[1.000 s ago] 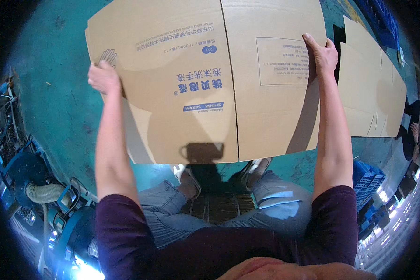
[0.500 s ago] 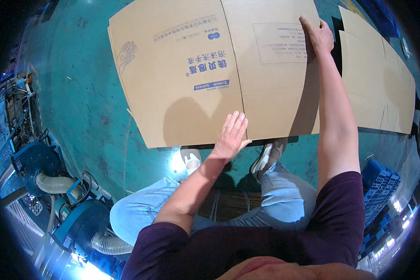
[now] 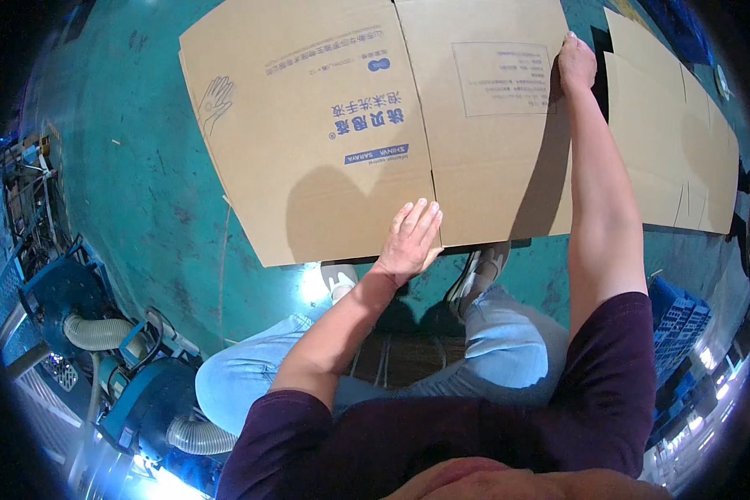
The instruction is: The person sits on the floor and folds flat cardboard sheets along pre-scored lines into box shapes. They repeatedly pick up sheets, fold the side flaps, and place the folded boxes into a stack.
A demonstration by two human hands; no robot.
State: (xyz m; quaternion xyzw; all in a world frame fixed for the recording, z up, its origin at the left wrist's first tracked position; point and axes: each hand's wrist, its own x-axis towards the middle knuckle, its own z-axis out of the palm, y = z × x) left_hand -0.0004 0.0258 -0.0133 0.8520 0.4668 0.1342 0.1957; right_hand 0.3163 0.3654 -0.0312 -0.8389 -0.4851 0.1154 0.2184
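A large flattened cardboard box (image 3: 483, 167), brown with blue print and a drawing of hands, lies spread in front of me with a fold or seam running down its middle. My left hand (image 3: 411, 239) rests flat on its near edge beside that seam, fingers stretched out and thumb to the side. At the right edge of the cardboard, toward the far end, my right hand (image 3: 577, 62) is closed on the border, with its fingertips partly hidden.
More flat cardboard (image 3: 671, 142) lies to the right, past a dark gap. Blue plastic pallets (image 3: 677, 329) stand at the lower right. Machines with ribbed hoses (image 3: 100, 331) are at the lower left. The floor (image 3: 133, 192) is green, and my shoes (image 3: 339, 277) are just below the cardboard.
My right hand has gone from outstretched fingers to a closed grip on the right edge. The cardboard's left side has shifted slightly left. My left hand has hardly moved.
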